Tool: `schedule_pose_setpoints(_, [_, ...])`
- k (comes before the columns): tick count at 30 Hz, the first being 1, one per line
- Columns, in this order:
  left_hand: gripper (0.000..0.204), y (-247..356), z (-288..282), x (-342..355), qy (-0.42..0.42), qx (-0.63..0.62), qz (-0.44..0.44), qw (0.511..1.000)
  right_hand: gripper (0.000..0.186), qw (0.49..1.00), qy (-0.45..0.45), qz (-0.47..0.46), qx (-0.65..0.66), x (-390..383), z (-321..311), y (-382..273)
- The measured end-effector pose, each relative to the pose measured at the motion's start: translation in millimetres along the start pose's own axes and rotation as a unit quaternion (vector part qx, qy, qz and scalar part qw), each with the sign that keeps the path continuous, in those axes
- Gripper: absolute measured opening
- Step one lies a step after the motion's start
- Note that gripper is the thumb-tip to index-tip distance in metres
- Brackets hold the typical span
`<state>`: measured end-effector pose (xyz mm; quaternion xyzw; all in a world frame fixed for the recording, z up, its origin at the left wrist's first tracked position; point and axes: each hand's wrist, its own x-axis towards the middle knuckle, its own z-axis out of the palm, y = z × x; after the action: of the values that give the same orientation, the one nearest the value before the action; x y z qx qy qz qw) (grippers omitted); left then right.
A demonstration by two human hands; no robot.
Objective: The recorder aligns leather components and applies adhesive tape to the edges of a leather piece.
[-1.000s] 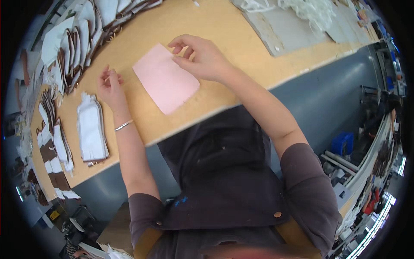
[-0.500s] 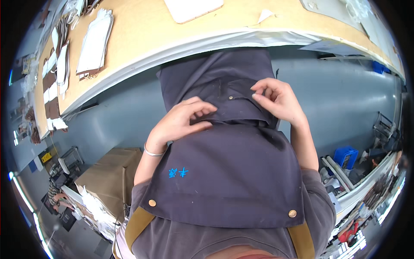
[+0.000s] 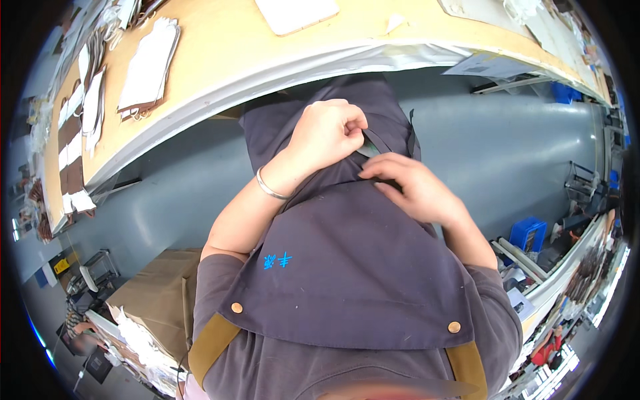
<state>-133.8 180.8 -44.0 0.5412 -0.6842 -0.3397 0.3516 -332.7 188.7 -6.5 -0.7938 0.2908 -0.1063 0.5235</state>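
My left hand (image 3: pixel 333 133) pinches the upper edge of a pocket opening in my dark grey apron (image 3: pixel 353 267), lifting it. My right hand (image 3: pixel 407 187) rests just below and to the right at the same opening, its fingers bent but apart from the thumb, slightly blurred by motion. Something pale green shows faintly inside the opening; I cannot make out what. A silver bracelet (image 3: pixel 273 183) is on my left wrist.
A worktable (image 3: pixel 220 67) curves across the top, with stacks of white and brown pieces (image 3: pixel 147 63) at left and a pale sheet (image 3: pixel 297 13). A blue crate (image 3: pixel 527 233) lies right, a brown covered bundle (image 3: pixel 150 293) lower left. Other people (image 3: pixel 547 350) appear at both lower sides.
My hands have moved from above the pink sheet down to the apron. Since half a second ago the left hand has risen and closed on the pocket edge; the right has moved lower and leftward.
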Motion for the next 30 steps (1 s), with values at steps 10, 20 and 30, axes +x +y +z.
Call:
schedule_pose_setpoints(10, [0.011, 13, -4, -6, 0.003, -0.032, 0.003, 0.999, 0.055, 0.952, -0.065, 0.270, -0.132, 45, 28, 17])
schedule_pose_setpoints(20, [0.009, 22, -9, -8, -0.002, -0.062, -0.028, 0.998, 0.043, 0.970, 0.123, -0.001, -0.208, -1, 41, -3])
schedule_pose_setpoints(30, [0.009, 21, -4, -12, 0.013, -0.081, -0.026, 0.996, 0.022, 0.977, 0.109, 0.115, -0.145, 15, 41, 17])
